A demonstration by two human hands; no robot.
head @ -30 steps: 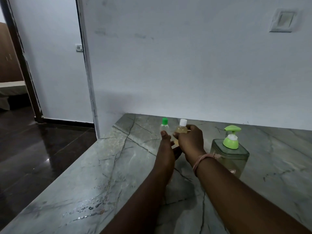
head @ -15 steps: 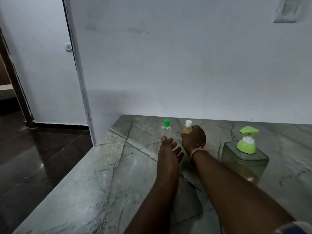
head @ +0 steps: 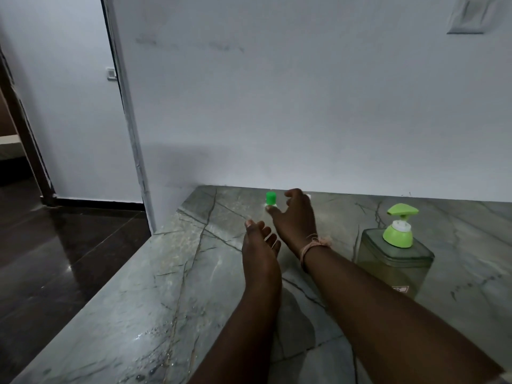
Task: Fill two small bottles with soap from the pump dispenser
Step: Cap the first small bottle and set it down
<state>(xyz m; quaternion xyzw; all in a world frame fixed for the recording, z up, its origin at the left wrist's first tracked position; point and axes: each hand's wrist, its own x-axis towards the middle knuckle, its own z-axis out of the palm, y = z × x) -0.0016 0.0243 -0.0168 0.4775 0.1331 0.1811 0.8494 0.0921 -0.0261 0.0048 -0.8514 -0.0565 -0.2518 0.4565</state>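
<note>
— Grey marble is stretching out under us, a veined slab [head: 155, 295] running back to the white wall [head: 304, 106]; off to the slab's left we are seeing dark glossy floor [head: 55, 259].

— And on the slab we are finding the pump dispenser [head: 394, 261] standing upright at the right side, a squarish translucent green tank with a lime green pump head.

— We are reaching both forearms across the slab from its near edge. Our right hand [head: 297, 217] is lying furthest back, near the wall, with a pinkish thread tied round the wrist. Its fingers are spreading loosely and curving a little, and we are not seeing them close round anything.

— Our left hand [head: 259, 245] is hovering just nearer than the right hand, thumb up, fingers relaxed, holding nothing.

— The green-capped bottle [head: 271, 199] is standing upright at the back of the slab, close to the wall. Our right thumb is sitting right against its body; whether it is truly touching, we cannot tell.

— The other small bottle is mostly hiding behind our right hand. We are catching only a sliver of white at the hand's right edge, so we are leaving its exact spot unsaid beyond that.

— Up on the wall, above the dispenser, a pale switch plate [head: 468, 15] is showing, blurred.
</note>
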